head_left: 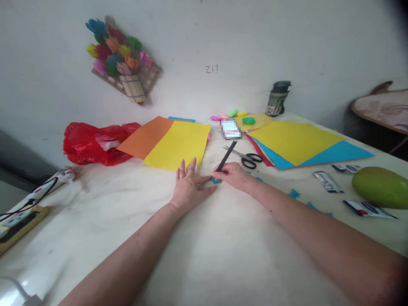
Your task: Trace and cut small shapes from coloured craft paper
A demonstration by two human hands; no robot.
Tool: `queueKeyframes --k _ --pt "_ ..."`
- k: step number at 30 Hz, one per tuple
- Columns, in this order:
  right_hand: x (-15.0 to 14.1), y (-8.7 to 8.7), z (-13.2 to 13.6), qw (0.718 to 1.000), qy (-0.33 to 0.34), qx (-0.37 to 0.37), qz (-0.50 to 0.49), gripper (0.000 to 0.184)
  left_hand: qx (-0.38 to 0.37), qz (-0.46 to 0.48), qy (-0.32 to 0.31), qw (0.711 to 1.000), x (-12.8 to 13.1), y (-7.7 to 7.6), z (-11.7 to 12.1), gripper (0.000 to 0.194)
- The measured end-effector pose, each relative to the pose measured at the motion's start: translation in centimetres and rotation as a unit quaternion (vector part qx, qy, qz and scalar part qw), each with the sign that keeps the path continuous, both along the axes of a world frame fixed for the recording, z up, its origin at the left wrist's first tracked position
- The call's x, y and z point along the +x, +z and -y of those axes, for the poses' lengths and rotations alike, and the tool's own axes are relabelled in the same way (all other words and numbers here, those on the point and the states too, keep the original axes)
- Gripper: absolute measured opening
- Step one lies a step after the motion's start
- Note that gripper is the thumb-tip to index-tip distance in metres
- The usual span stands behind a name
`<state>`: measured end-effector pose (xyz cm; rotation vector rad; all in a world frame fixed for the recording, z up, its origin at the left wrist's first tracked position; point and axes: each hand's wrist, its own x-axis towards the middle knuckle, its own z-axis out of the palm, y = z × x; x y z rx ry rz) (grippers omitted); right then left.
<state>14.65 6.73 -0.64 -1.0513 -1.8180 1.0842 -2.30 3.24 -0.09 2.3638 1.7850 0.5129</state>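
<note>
A person's right hand (234,175) grips a pen (228,154) over a blue cutout (216,180) at the centre of the frame, while the left hand (190,187), unclenched with fingers spread, reaches the cutout's left edge. A yellow sheet (178,144) lies just beyond; scissors (251,160) rest near the pen, blue scraps (293,194) and a fruit (379,187) at right.

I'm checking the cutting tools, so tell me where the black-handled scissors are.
In the head view, the black-handled scissors lie on the white marbled table, right of centre, just beyond the right hand and left of the stacked yellow and blue paper sheets.
</note>
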Motion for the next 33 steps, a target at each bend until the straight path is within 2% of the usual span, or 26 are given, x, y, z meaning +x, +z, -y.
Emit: queueKeyframes --k 11,33 --pt "0.05 0.32 0.05 0.999 0.04 0.01 0.005 0.014 -0.036 0.025 0.005 0.999 -0.3 -0.01 -0.38 0.041" --pt "-0.12 -0.37 -0.2 0.998 0.032 0.037 0.035 0.018 -0.065 0.029 -0.001 0.997 -0.47 0.04 -0.58 0.044"
